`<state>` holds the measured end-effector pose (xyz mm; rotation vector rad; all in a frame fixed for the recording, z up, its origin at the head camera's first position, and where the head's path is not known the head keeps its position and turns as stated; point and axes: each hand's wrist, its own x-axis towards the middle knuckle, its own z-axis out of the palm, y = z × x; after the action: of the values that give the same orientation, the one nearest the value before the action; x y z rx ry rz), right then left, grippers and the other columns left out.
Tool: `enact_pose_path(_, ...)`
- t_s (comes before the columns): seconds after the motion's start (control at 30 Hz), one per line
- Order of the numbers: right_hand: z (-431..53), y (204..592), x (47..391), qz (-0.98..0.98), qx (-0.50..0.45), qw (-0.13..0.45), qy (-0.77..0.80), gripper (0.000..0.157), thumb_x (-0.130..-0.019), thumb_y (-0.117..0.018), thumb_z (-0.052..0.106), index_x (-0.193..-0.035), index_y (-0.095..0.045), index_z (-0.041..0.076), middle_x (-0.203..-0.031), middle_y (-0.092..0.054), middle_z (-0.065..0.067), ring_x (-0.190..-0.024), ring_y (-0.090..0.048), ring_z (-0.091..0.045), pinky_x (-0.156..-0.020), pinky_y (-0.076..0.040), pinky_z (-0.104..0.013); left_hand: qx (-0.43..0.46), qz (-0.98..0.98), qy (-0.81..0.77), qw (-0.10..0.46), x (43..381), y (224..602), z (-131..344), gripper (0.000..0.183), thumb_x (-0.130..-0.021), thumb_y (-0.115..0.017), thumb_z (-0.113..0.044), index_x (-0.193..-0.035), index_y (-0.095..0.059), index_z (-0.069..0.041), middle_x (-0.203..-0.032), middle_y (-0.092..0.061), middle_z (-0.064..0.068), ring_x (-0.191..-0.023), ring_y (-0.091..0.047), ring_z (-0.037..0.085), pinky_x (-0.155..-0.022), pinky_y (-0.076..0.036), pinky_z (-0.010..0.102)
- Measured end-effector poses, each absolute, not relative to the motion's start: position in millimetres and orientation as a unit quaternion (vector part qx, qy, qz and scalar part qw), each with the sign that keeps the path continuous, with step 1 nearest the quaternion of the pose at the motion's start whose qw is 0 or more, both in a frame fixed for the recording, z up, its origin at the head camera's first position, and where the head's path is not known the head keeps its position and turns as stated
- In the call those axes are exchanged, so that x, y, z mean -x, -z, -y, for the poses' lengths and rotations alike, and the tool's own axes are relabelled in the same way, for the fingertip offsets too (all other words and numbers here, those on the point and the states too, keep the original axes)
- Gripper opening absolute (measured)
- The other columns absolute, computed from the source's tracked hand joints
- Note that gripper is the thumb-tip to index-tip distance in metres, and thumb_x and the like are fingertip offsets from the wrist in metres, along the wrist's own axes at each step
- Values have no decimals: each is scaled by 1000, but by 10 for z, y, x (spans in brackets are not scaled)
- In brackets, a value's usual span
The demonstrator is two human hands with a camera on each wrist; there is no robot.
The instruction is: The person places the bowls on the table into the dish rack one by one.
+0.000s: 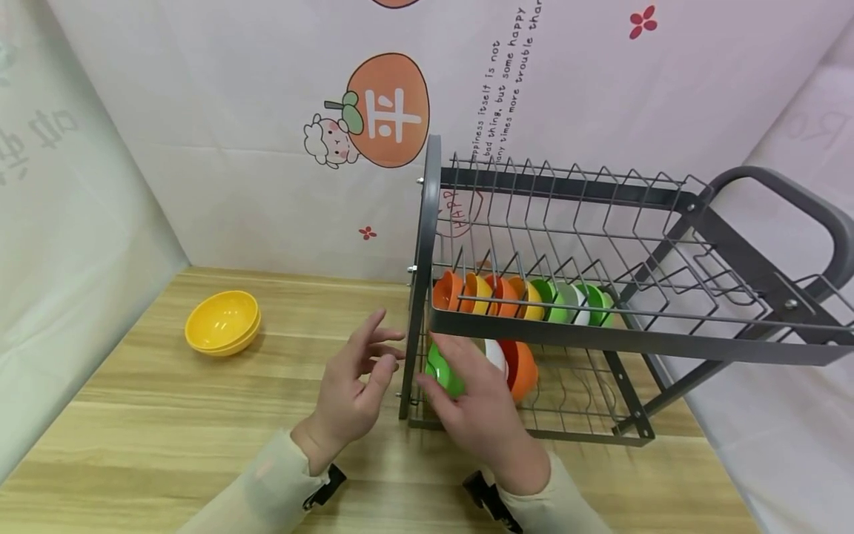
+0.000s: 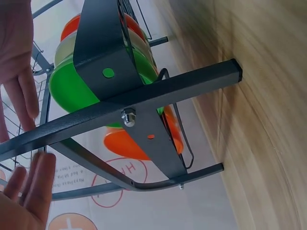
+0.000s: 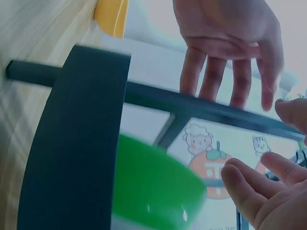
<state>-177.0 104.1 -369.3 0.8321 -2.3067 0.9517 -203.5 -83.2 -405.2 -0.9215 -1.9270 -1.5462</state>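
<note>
My left hand (image 1: 353, 389) is just left of the dark grey dish rack's (image 1: 427, 222) side frame, its fingers loosely bent and holding nothing. In front of the lower tier is my right hand (image 1: 483, 404), thumb and fingers spread apart. Behind it a green bowl (image 1: 443, 371) stands on edge in the rack, partly covered by that hand. The right wrist view shows a gap between this green bowl (image 3: 158, 184) and the right fingers (image 3: 247, 191). A white bowl (image 1: 495, 356) and an orange bowl (image 1: 523, 371) stand beside the green one.
Two nested yellow bowls (image 1: 223, 322) sit on the wooden table (image 1: 133, 415) at the left. Several small orange, yellow, green and white bowls (image 1: 503, 297) line the row behind the upper tier's front bar (image 1: 634, 341). A printed cloth (image 1: 253, 185) hangs behind.
</note>
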Motion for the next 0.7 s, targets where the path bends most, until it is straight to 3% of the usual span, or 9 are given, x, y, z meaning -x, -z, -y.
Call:
enact_pose_path(0.13, -903, 3720, 1825, 825, -336, 247, -380, 75, -83, -71, 9, -146, -32, 12, -125, -56, -5, -105, -53, -18, -87, -49, -35, 295, 717, 585, 238, 1948, 3879, 841, 54, -89, -45, 8, -141, -30, 0, -110, -59, 18, -80, -64, 28, -65, -55, 28)
enact_pose_path(0.23, -835, 3746, 1876, 824, -343, 265, -365, 79, -81, -71, 2, -148, -29, 13, -116, -59, -4, -95, -54, -17, -81, -51, -31, 280, 716, 595, 233, 1887, 3767, 856, 53, -88, -44, 10, -139, -30, 6, -108, -58, 20, -75, -65, 27, -64, -56, 30)
enact_pose_path(0.4, -799, 3789, 1950, 823, -352, 299, -330, 85, -81, -68, -3, -150, -22, 17, -129, -54, -7, -101, -57, -18, -87, -50, -32, 279, 717, 596, 230, 1876, 3749, 878, 53, -87, -44, 11, -138, -29, 7, -108, -58, 21, -70, -64, 19, -65, -56, 29)
enact_pose_path(0.57, -805, 3822, 1976, 818, -361, 309, -323, 84, -83, -67, -2, -150, -20, 16, -127, -55, -8, -102, -57, -18, -89, -49, -32, 256, 744, 577, 220, 2005, 3948, 927, 51, -90, -49, 3, -139, -37, -6, -112, -59, 11, -74, -63, 16, -63, -55, 28)
enact_pose_path(0.7, -807, 3836, 1983, 817, -366, 318, -314, 79, -85, -66, 1, -149, -22, 13, -116, -58, -7, -93, -57, -18, -83, -51, -30, 189, 840, 483, 158, 2125, 3960, 1082, 42, -91, -56, -15, -133, -48, -13, -118, -56, 3, -84, -61, 15, -66, -55, 30)
